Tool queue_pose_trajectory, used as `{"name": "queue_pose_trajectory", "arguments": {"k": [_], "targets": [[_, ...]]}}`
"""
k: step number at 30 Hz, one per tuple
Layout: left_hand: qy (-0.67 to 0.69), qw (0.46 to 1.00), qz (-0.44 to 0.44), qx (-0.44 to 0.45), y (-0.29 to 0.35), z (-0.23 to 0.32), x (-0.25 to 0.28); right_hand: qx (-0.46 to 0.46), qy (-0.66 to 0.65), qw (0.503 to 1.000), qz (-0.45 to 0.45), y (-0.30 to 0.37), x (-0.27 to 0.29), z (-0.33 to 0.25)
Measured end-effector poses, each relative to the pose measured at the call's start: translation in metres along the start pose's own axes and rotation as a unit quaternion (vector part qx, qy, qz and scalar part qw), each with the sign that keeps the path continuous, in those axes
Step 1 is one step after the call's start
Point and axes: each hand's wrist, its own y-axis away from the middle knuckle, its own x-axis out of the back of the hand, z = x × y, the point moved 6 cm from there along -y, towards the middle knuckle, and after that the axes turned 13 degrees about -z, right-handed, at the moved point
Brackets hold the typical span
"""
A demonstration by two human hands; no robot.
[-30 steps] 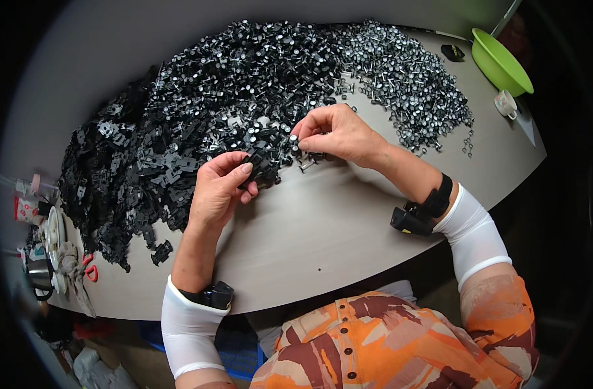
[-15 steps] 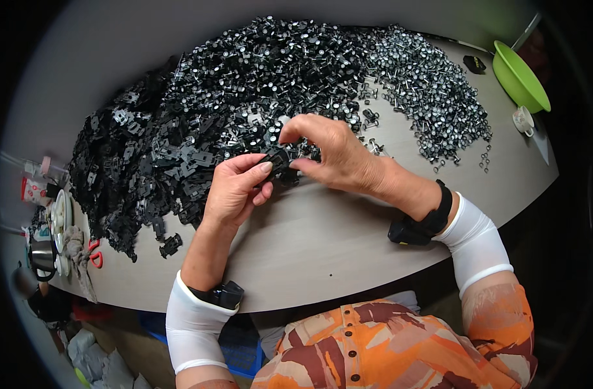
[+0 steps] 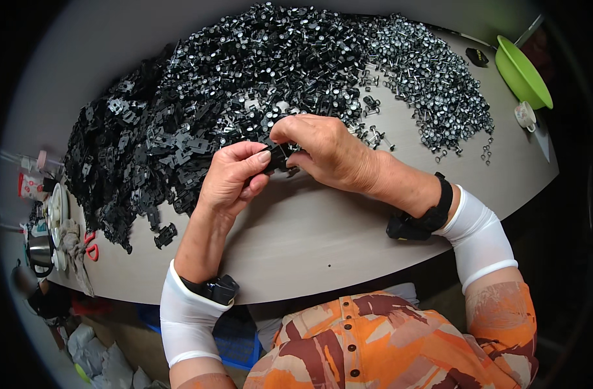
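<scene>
At the far left, a dark kettle [image 3: 40, 249], a grey cloth [image 3: 71, 251] and red scissor handles [image 3: 91, 249] sit by the edge of the desk [image 3: 296, 240]. Next comes a heap of flat black parts [image 3: 111, 146], which look bare, with one loose piece [image 3: 165, 236] just apart from its lower edge. The middle heap [image 3: 270, 48] mixes black pieces with round wheels; some seem already joined, though they are too small to be sure. Further right lies a pile of silver wheel pairs [image 3: 433, 84], all loose. By these piles the work seems partway: plenty of bare parts and wheels are left, and the piece in hand looks unfinished.

The left hand [image 3: 226, 175] reaches up from the lower left, its thumb on top and fingers curled beneath, with its grip closed on a black part [image 3: 278, 157] above the desk, in front of the middle heap. The right hand [image 3: 338, 154] comes in from the right, wrist bent, back of the hand up, thumb and forefinger arched around the part's far end; I cannot tell whether its grip closes on anything. At the far right stand a pale cup [image 3: 523, 115] and a green bowl [image 3: 522, 72].
</scene>
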Motion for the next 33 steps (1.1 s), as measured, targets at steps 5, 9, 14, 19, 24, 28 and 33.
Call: {"name": "queue_pose_trajectory", "arguments": {"k": [5,9,14,19,24,28,33], "targets": [[0.015,0.999,-0.034,-0.024,0.004,0.003,-0.002,-0.005,-0.012,1.0,0.012,0.001,0.0,-0.004],[0.045,0.998,-0.048,-0.02,0.002,-0.001,-0.004,0.025,0.007,0.999,0.033,0.004,0.002,-0.007],[0.039,0.998,-0.03,-0.028,0.001,0.003,-0.003,-0.029,-0.033,0.998,0.04,-0.002,0.001,0.005],[0.058,0.987,-0.023,-0.15,0.005,0.014,-0.003,-0.122,-0.14,0.98,0.067,-0.003,-0.002,0.026],[0.026,0.979,-0.003,-0.204,0.007,0.01,0.001,-0.153,-0.151,0.976,0.042,-0.012,-0.01,0.025],[0.037,0.966,-0.022,-0.257,0.007,0.02,0.002,-0.117,-0.119,0.984,0.058,-0.019,-0.004,0.021],[0.071,0.967,-0.005,-0.246,0.008,0.024,0.013,-0.136,-0.054,0.989,-0.006,-0.016,0.028,0.043]]}}
